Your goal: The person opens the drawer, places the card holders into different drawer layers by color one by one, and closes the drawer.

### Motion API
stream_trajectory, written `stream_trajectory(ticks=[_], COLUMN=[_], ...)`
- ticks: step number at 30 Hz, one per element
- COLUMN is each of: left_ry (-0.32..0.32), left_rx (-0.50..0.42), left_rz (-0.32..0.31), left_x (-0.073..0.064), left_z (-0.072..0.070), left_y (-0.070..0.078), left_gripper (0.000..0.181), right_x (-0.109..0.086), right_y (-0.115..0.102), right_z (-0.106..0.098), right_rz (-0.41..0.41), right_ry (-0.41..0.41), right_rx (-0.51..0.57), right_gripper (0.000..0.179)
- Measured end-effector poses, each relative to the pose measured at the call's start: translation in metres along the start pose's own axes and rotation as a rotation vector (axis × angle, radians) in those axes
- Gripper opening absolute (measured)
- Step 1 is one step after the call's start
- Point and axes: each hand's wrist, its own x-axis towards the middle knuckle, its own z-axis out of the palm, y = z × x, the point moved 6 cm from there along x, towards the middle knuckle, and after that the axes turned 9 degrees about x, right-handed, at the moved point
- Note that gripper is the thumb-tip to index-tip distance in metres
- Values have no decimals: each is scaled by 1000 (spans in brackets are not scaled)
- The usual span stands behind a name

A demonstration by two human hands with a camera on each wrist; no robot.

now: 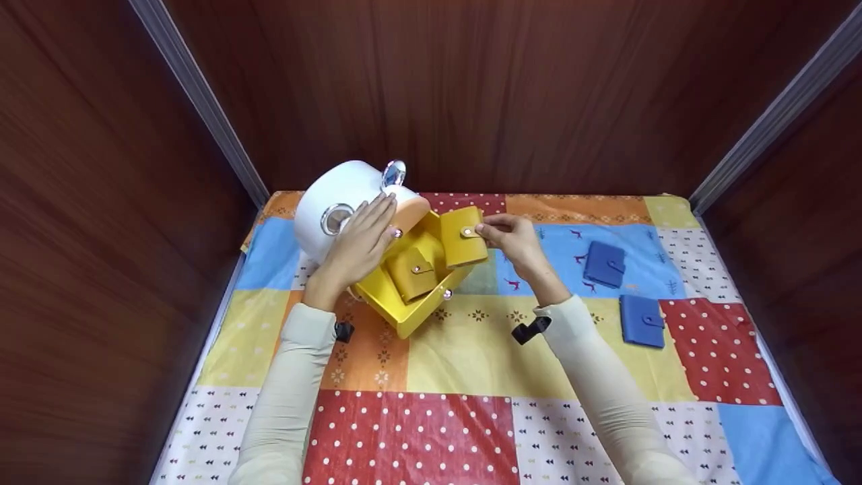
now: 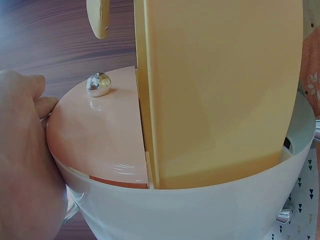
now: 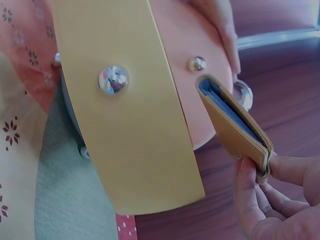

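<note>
My right hand (image 1: pixel 518 246) pinches a yellow card wallet (image 1: pixel 458 244) by its snap-strap side, over the far right edge of a pulled-out yellow drawer (image 1: pixel 425 316). In the right wrist view, blue sleeves show inside the wallet's edge. A second yellow card wallet (image 1: pixel 409 279) lies in the drawer. The drawer belongs to a white rounded drawer box (image 1: pixel 330 185). My left hand (image 1: pixel 357 244) rests with straight fingers on that box, beside its closed peach drawer (image 2: pixel 100 135), which has a shiny round knob (image 2: pixel 98 84).
Two blue card wallets, an upper one (image 1: pixel 603 264) and a lower one (image 1: pixel 642 321), lie on the patchwork cloth (image 1: pixel 458 364) to the right. Dark wood-look panels (image 1: pixel 438 94) stand at the back and both sides. A chrome ear-like loop (image 1: pixel 394 174) tops the box.
</note>
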Motion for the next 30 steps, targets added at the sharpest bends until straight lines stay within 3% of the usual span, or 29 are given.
stream_trajectory(ticks=[11, 30], left_ry=[-6, 1], left_rx=[-3, -8], left_rz=[-3, -2], left_x=[1, 0], left_z=[0, 0], left_y=[0, 0], left_gripper=[58, 58], right_x=[4, 3], right_y=[7, 10], right_z=[16, 41], right_rz=[15, -29], right_ry=[-16, -85], right_rx=[12, -130], right_gripper=[32, 28])
